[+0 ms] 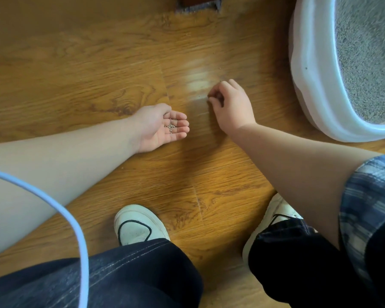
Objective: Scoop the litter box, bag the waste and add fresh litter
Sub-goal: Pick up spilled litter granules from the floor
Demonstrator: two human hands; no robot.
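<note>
A white litter box (307, 70) holding grey litter (369, 56) stands on the wooden floor at the upper right. My left hand (162, 127) lies palm up near the floor's middle, cupped around a small pile of grey litter grains (170, 126). My right hand (231, 105) hovers palm down just to its right, fingertips pinched together at the floor; whether a grain is between them I cannot tell. A few loose grains (221, 81) lie on the floor by its fingers.
My two white shoes (138, 225) and dark trouser legs fill the bottom of the view. A pale blue cable (53, 203) curves across the lower left. A dark furniture base (198, 5) with scattered grains sits at the top edge.
</note>
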